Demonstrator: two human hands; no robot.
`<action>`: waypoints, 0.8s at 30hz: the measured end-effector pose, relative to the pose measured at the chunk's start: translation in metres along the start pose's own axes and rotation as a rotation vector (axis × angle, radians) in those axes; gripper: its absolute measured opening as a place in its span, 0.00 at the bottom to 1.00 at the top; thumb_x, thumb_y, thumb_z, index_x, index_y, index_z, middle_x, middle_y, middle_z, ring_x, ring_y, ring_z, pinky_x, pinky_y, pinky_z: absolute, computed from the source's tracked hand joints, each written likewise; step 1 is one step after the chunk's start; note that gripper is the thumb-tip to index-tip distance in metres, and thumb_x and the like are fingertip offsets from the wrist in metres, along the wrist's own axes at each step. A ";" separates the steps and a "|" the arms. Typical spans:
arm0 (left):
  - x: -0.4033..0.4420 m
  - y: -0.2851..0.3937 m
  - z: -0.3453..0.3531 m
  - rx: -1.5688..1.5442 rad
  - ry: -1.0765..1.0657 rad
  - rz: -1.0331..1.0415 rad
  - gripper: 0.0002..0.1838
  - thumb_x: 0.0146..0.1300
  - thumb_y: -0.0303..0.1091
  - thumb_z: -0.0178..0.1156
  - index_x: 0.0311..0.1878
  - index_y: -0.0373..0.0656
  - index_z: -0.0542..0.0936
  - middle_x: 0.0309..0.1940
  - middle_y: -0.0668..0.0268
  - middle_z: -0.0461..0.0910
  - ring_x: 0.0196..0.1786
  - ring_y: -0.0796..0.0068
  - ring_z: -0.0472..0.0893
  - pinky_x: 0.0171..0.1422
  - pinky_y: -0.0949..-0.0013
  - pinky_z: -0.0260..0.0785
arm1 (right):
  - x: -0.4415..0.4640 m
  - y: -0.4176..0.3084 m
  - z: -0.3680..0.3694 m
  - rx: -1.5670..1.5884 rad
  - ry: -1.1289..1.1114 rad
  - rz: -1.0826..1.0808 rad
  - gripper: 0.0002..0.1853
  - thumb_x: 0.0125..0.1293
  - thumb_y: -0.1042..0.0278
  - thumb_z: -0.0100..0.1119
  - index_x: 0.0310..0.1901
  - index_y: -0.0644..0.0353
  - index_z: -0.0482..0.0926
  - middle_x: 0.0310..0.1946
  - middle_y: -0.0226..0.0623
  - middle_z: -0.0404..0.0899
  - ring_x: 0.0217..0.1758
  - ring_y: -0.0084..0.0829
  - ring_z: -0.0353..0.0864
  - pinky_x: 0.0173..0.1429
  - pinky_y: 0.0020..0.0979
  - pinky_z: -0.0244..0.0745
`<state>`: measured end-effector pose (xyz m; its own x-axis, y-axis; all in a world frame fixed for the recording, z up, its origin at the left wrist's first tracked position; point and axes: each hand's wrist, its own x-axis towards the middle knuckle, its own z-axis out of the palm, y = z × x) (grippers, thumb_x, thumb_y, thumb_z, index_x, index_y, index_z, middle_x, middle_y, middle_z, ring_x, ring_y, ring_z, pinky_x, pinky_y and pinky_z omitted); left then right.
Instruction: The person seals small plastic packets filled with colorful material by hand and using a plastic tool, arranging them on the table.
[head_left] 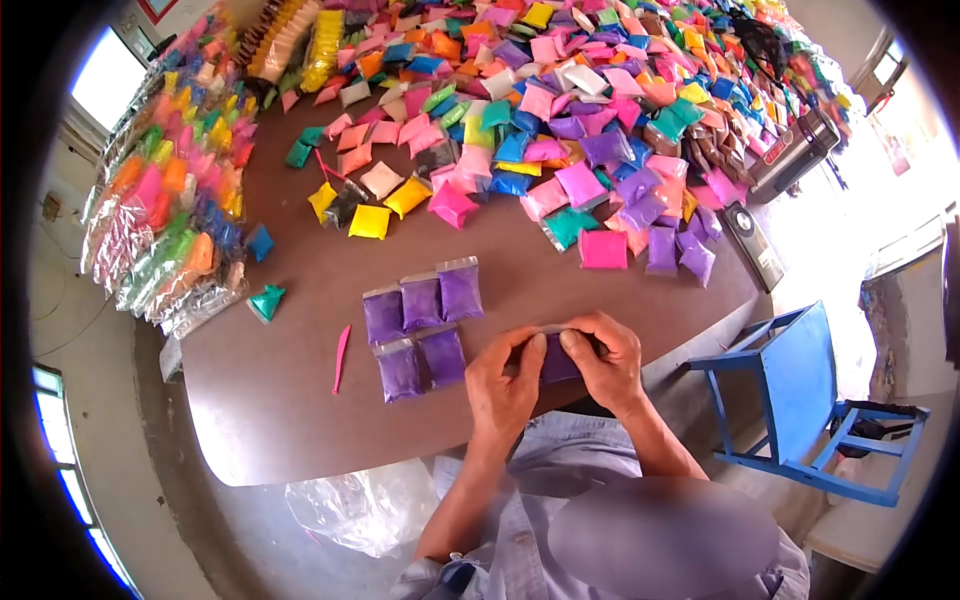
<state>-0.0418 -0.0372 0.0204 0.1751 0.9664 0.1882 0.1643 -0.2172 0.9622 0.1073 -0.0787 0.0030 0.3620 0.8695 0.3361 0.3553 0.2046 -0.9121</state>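
Both hands meet at the table's front edge on one small purple packet (560, 362). My left hand (503, 380) pinches its top edge with the thumb and fingers. On the other side, my right hand (606, 358) grips the same edge, the two thumbs close together. Part of the packet is hidden behind the fingers. Just left of my hands, several purple packets (421, 302) lie in two rows with their clear top strips pointing away from me. A pink plastic stick (342, 358), shaped like a small knife, rests beside them.
A big heap of coloured packets (560, 110) covers the far part of the brown table (290, 400). Bagged packets (170, 200) are stacked at the left. At right are a steel flask (797, 152), a dark flat device (750, 245) and a blue chair (790, 385).
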 end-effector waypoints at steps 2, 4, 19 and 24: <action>-0.004 0.013 -0.013 0.040 0.031 0.012 0.07 0.69 0.27 0.66 0.47 0.35 0.86 0.35 0.68 0.86 0.36 0.82 0.80 0.42 0.76 0.73 | 0.002 -0.003 0.002 -0.014 -0.017 0.005 0.07 0.66 0.79 0.66 0.45 0.63 0.85 0.32 0.34 0.83 0.32 0.21 0.78 0.38 0.25 0.73; -0.008 0.014 -0.032 0.132 0.092 0.072 0.07 0.71 0.28 0.65 0.47 0.35 0.86 0.35 0.67 0.85 0.36 0.81 0.81 0.40 0.76 0.73 | 0.001 -0.008 0.004 -0.032 -0.033 0.022 0.07 0.66 0.78 0.67 0.45 0.63 0.85 0.32 0.34 0.83 0.32 0.21 0.79 0.38 0.25 0.74; 0.001 -0.068 -0.204 0.432 0.685 -0.049 0.10 0.74 0.34 0.62 0.46 0.36 0.84 0.36 0.65 0.85 0.35 0.80 0.79 0.41 0.75 0.72 | 0.019 -0.017 0.047 -0.074 -0.181 0.277 0.16 0.66 0.70 0.71 0.52 0.64 0.80 0.32 0.44 0.87 0.32 0.28 0.86 0.38 0.29 0.80; 0.003 -0.071 -0.204 0.499 0.648 -0.078 0.10 0.74 0.34 0.63 0.47 0.37 0.85 0.35 0.66 0.85 0.37 0.79 0.79 0.43 0.74 0.73 | 0.018 -0.019 0.048 -0.083 -0.204 0.190 0.18 0.66 0.69 0.71 0.54 0.64 0.79 0.38 0.46 0.86 0.31 0.35 0.87 0.37 0.32 0.81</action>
<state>-0.2510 0.0087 -0.0071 -0.4249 0.8358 0.3478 0.5921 -0.0341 0.8052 0.0655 -0.0451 0.0147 0.2510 0.9629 0.0994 0.3698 -0.0005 -0.9291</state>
